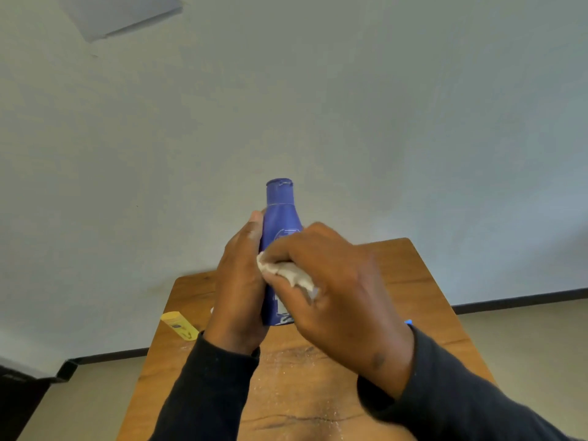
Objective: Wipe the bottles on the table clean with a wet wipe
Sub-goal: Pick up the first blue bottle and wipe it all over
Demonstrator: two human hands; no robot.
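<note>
Two hands on one upright blue bottle (281,218), right hand (337,281) with wipe (286,272)

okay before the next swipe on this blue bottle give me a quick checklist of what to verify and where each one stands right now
1. Left hand grips the blue bottle: ok.
2. Right hand holds the wet wipe against the bottle's body: ok.
3. Bottle lifted off the wooden table, cap end pointing away: ok.
4. Cap and neck wiped: cannot tell.
5. Wipe still wet enough: cannot tell.
6. Yellow bottle lies at the table's left edge, waiting its turn: ok.
</note>
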